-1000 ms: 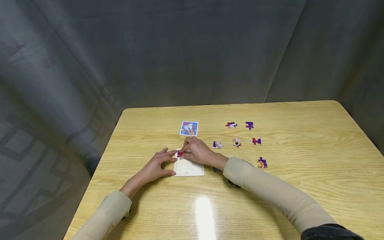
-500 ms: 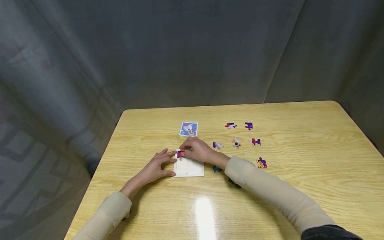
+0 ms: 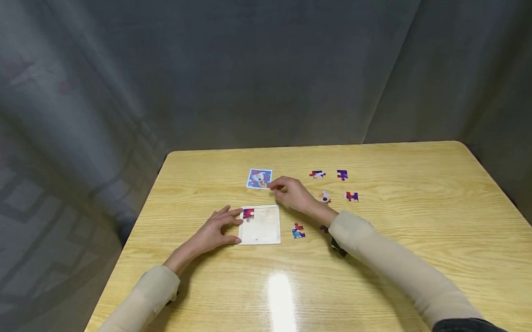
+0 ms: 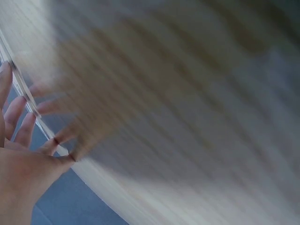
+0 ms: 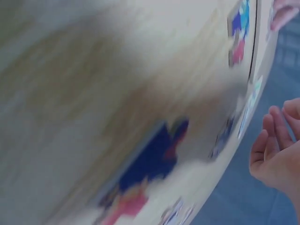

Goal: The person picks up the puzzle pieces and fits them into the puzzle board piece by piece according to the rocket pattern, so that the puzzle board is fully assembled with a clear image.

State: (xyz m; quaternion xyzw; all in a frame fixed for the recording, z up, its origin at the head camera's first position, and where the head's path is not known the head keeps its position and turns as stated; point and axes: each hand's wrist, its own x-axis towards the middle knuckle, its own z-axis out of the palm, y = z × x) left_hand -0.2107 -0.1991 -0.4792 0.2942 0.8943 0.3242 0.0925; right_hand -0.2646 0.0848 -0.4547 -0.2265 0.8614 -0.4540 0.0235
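Note:
My left hand (image 3: pixel 209 232) rests along the left edge of a square white puzzle tray (image 3: pixel 266 231), its spread fingers and thumb touching the rim. In the left wrist view, fingertips of that hand (image 4: pixel 26 173) meet the tray's thin edge. One red and purple puzzle piece (image 3: pixel 248 214) lies in the tray's far left corner. Off the tray's far right corner, my right hand (image 3: pixel 295 193) hovers with loosely bent fingers and nothing visible in them. The right wrist view shows the same hand (image 5: pixel 279 157) with relaxed fingers. It covers part of the table with the loose pieces.
A small picture card (image 3: pixel 258 179) lies beyond the tray. Right of the tray is a blue and red piece (image 3: pixel 298 231). Farther right lie a white piece (image 3: pixel 325 196), a red and purple piece (image 3: pixel 351 197) and two pieces at the back, one purple (image 3: pixel 342 174).
The right hand has left the piece in the tray's far left corner and moved right, past the tray. The left hand has stayed at the tray's edge.

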